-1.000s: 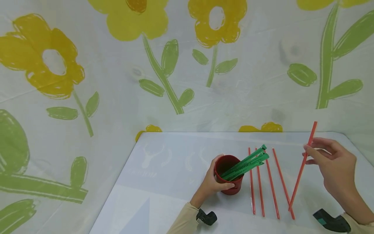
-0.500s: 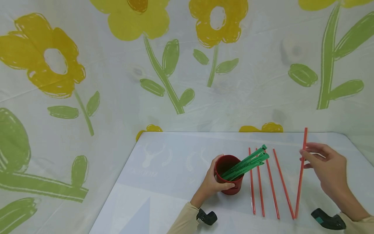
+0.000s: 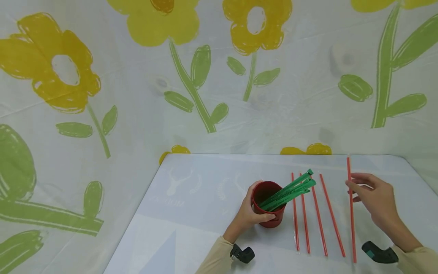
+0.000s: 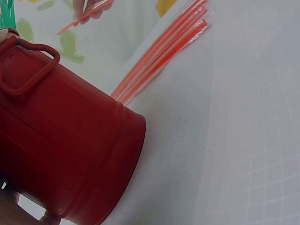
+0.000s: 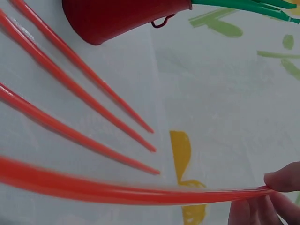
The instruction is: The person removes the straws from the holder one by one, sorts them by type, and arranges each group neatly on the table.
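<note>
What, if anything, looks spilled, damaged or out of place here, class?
Nothing stands out. Four red straws lie apart, side by side, on the table; the right hand pinches a fifth straw. The green sticks lean together over the rim of the red cup, which the left hand holds. No spill or damage shows.

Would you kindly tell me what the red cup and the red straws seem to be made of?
The red cup seems painted metal with a satin sheen: its slim loop handle suggests that, though plastic is possible. The red straws look like glossy plastic, given their bright highlights; crinkled clear film shows at some ends.
</note>
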Demonstrator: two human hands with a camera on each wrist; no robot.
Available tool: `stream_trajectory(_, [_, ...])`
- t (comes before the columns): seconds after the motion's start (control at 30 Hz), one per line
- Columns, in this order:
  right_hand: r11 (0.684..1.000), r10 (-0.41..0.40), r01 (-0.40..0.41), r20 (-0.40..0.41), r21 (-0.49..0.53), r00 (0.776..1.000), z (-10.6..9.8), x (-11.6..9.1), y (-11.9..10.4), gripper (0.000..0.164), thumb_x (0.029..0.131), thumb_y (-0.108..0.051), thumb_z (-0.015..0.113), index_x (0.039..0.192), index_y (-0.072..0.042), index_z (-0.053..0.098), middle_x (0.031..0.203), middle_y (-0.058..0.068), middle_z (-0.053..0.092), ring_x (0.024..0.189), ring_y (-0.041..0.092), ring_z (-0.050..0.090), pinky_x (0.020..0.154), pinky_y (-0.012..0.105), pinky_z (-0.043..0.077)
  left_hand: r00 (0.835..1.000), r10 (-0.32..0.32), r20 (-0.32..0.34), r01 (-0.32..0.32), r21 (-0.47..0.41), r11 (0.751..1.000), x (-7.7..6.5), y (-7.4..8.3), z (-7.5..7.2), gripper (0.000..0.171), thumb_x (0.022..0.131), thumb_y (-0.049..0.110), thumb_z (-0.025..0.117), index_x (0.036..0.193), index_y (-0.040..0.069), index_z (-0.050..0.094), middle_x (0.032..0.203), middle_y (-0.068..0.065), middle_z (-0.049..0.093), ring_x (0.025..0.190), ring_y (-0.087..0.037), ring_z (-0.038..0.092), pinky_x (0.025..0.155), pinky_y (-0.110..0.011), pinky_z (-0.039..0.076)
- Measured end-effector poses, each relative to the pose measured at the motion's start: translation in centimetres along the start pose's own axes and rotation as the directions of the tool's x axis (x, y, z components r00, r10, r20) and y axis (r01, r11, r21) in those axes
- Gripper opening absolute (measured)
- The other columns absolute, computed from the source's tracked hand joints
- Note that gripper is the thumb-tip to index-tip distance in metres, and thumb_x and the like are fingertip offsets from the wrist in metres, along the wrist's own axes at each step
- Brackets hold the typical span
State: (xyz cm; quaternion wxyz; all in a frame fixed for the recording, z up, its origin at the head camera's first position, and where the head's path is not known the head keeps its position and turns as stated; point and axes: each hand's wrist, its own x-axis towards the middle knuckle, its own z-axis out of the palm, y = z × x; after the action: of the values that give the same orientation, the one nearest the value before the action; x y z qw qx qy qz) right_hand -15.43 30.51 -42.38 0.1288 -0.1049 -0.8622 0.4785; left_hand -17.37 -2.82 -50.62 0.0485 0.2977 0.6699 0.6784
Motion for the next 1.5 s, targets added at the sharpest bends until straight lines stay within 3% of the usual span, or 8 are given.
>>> stream_trajectory(0.17, [0.998,0.025,-0.023,0.042,-0.05,0.999,0.2,0.6,1.0,0.057,0.094,-0.037,0.055,0.129,0.007,0.047,0.109,0.02,0.057,0.064,-0.004,0.056,0.055,0.02,0.052,1.0,0.008,-0.004,-0.008,-0.008,1.0,0.1,0.1,0.0,0.087,0.077,0.026,0.077,0.146,0.022,0.024,0.141,-0.004,0.041,0.129,-0.029,0.037,0.093,-0.037,0.047])
stream_trajectory(0.3, [0.996,0.043,-0.038,0.074,-0.075,0.996,0.5,1.1,1.9,0.057,0.095,-0.035,0.055,0.129,0.01,0.046,0.113,0.029,0.055,0.063,-0.002,0.057,0.054,0.023,0.053,1.0,0.016,-0.004,-0.016,-0.007,1.0,0.1,0.2,0.0,0.088,0.076,0.024,0.077,0.146,0.022,0.023,0.141,-0.005,0.041,0.129,-0.029,0.038,0.093,-0.037,0.047])
stream_trajectory(0.43, [0.994,0.055,-0.045,0.094,-0.103,0.994,0.6,1.5,2.9,0.055,0.095,-0.033,0.055,0.127,0.011,0.047,0.111,0.031,0.055,0.062,0.001,0.057,0.053,0.024,0.053,1.0,0.001,-0.003,-0.001,-0.004,1.0,0.0,0.6,0.1,0.088,0.077,0.023,0.077,0.146,0.021,0.023,0.142,-0.005,0.041,0.129,-0.029,0.037,0.094,-0.036,0.046])
stream_trajectory(0.67, [0.986,0.086,-0.068,0.107,-0.155,0.991,1.3,2.3,4.1,0.05,0.095,-0.027,0.056,0.125,0.011,0.047,0.106,0.03,0.056,0.064,0.015,0.06,0.052,0.026,0.053,1.0,0.004,-0.006,-0.004,-0.022,1.0,-0.1,1.4,0.1,0.087,0.077,0.021,0.077,0.145,0.011,0.023,0.14,-0.015,0.04,0.127,-0.039,0.036,0.093,-0.042,0.047])
stream_trajectory(0.97, [0.98,0.11,-0.079,0.166,-0.184,0.98,1.9,3.4,5.6,0.05,0.093,-0.024,0.057,0.124,0.014,0.046,0.106,0.034,0.056,0.066,0.02,0.061,0.049,0.026,0.052,1.0,-0.005,0.006,0.005,-0.008,1.0,0.0,0.2,-0.1,0.087,0.077,0.024,0.077,0.146,0.023,0.024,0.142,-0.003,0.04,0.13,-0.027,0.037,0.095,-0.036,0.046])
stream_trajectory(1.5, [0.97,0.149,-0.111,0.166,-0.216,0.975,3.0,3.8,7.5,0.045,0.089,-0.02,0.059,0.119,0.013,0.052,0.099,0.029,0.061,0.06,0.017,0.055,0.047,0.029,0.049,1.0,-0.008,0.007,0.008,-0.005,1.0,0.0,0.2,-0.1,0.086,0.077,0.024,0.077,0.145,0.024,0.025,0.142,-0.002,0.04,0.129,-0.027,0.037,0.095,-0.035,0.045])
